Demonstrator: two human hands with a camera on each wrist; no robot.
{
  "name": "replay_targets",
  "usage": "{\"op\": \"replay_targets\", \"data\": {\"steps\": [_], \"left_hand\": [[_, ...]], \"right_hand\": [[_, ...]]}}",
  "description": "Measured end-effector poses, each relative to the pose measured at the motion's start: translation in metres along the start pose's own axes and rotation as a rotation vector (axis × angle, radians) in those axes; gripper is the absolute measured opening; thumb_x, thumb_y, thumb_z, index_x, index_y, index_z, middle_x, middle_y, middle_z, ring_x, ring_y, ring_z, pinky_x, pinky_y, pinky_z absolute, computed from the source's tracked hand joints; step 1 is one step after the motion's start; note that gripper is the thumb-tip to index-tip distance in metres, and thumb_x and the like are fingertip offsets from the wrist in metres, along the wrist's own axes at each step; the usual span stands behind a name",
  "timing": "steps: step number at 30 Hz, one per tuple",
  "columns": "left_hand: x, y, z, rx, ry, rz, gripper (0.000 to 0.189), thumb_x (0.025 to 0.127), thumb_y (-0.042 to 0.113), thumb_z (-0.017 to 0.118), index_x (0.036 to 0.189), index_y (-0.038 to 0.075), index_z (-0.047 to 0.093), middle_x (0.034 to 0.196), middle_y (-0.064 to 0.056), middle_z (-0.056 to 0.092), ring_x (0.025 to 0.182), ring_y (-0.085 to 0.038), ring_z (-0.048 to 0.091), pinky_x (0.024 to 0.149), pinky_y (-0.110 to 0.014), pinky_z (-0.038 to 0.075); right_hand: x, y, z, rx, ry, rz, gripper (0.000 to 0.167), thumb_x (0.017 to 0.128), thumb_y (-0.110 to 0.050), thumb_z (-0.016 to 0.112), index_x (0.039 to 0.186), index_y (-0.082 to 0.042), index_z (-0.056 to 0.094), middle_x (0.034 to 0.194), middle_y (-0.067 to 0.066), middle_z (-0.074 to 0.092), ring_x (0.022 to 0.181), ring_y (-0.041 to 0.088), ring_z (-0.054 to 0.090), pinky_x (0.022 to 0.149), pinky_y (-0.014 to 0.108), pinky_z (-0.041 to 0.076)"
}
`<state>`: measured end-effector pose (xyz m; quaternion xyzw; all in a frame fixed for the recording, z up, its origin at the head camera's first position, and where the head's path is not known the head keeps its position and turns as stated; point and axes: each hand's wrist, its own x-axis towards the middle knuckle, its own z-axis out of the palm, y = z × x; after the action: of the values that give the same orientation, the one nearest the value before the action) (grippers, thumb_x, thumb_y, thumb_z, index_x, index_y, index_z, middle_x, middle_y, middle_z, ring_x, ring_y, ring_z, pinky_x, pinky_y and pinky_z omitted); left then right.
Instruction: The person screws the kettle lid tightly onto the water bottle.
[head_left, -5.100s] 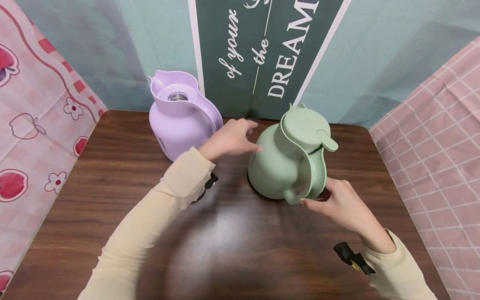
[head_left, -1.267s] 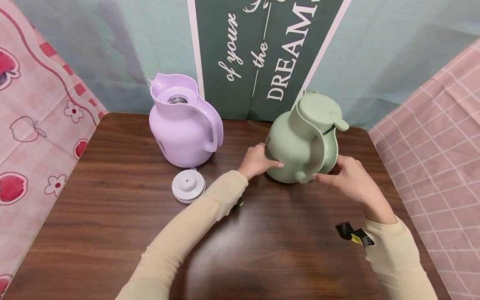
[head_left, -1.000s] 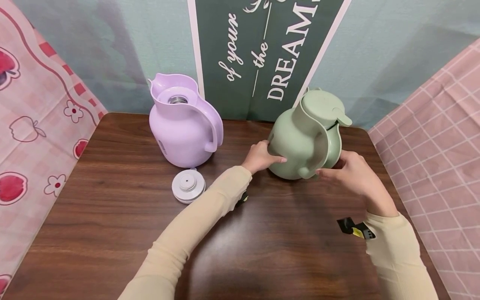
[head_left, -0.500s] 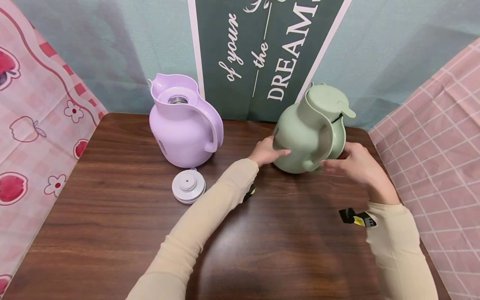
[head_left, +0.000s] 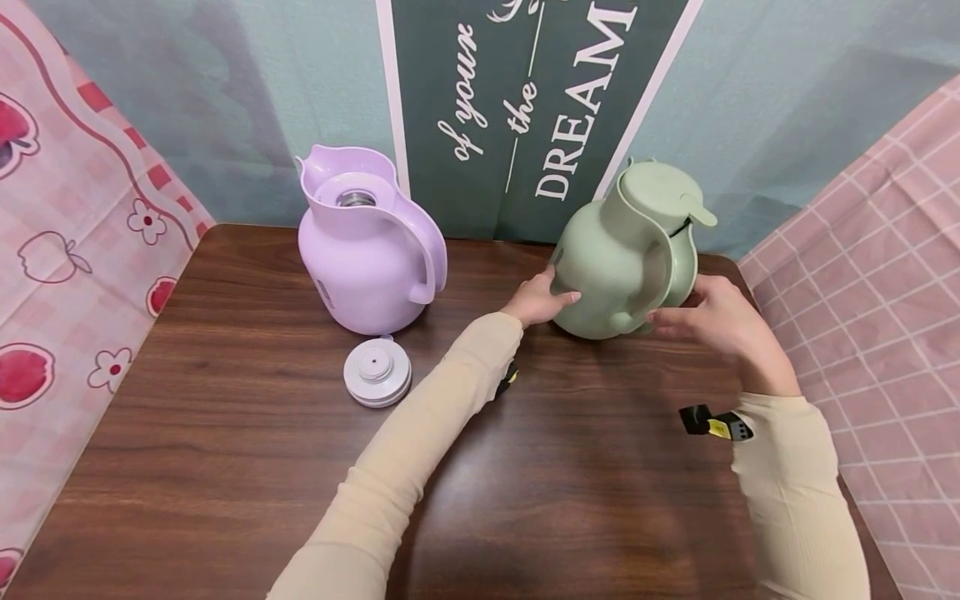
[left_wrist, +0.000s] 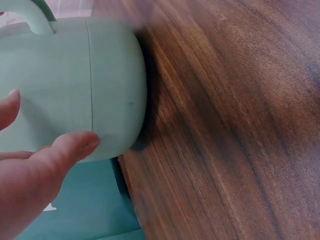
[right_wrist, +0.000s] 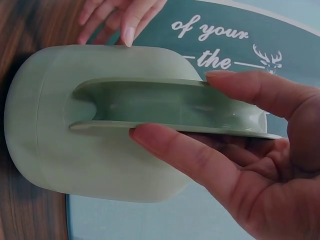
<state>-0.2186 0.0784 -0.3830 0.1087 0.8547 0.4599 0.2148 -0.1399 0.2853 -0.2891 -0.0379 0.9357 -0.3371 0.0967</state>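
Pinching the handle of the green jug, my right hand is setting thumb and fingers against its opposite edges, with further fingers curling behind it. My left hand is bracing the side of the jug facing away from my right grip; its thumb and fingers are standing apart and touching the body without closing round it. The green jug is therefore sitting between my two hands. Its lid is covering the mouth above my right grip, the lever pointing out over the handle side. I cannot tell whether the base is bearing flat on the wooden table.

The purple jug is standing upright to the left of my left hand, well apart from it, its mouth lying uncovered and its handle facing my grip. A white stopper is resting just beside that jug's base, left of my left hand and closer to my body. Beyond the grip, a lettered dark green poster is hanging.
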Motion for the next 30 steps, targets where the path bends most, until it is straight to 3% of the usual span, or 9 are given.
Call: {"op": "replay_targets", "data": {"steps": [9, 13, 30], "left_hand": [[-0.0008, 0.0024, -0.0010, -0.053, -0.051, -0.030, 0.072, 0.093, 0.032, 0.051, 0.147, 0.010, 0.008, 0.149, -0.007, 0.020, 0.135, -0.019, 0.020, 0.105, -0.032, 0.022], [-0.0005, 0.0020, -0.0006, -0.076, -0.057, -0.032, 0.072, 0.093, 0.032, 0.051, 0.147, 0.010, 0.008, 0.150, -0.007, 0.018, 0.135, -0.019, 0.019, 0.106, -0.033, 0.021], [-0.0030, 0.0012, -0.0025, -0.077, -0.074, -0.031, 0.071, 0.094, 0.033, 0.050, 0.147, 0.011, 0.009, 0.150, -0.005, 0.017, 0.135, -0.018, 0.018, 0.106, -0.032, 0.022]], "right_hand": [[0.0070, 0.0049, -0.0035, -0.023, 0.011, -0.025, 0.033, 0.079, -0.017, 0.072, 0.101, 0.005, 0.059, 0.075, 0.013, 0.068, 0.062, 0.010, 0.064, 0.058, 0.020, 0.046], [0.0078, 0.0063, -0.0037, 0.015, -0.003, -0.017, 0.034, 0.079, -0.015, 0.071, 0.102, 0.006, 0.058, 0.076, 0.013, 0.068, 0.061, 0.008, 0.064, 0.058, 0.021, 0.048], [0.0057, 0.0049, -0.0053, -0.041, 0.009, -0.011, 0.035, 0.080, -0.021, 0.070, 0.104, 0.003, 0.058, 0.077, 0.014, 0.068, 0.063, 0.011, 0.065, 0.057, 0.022, 0.046]]}}
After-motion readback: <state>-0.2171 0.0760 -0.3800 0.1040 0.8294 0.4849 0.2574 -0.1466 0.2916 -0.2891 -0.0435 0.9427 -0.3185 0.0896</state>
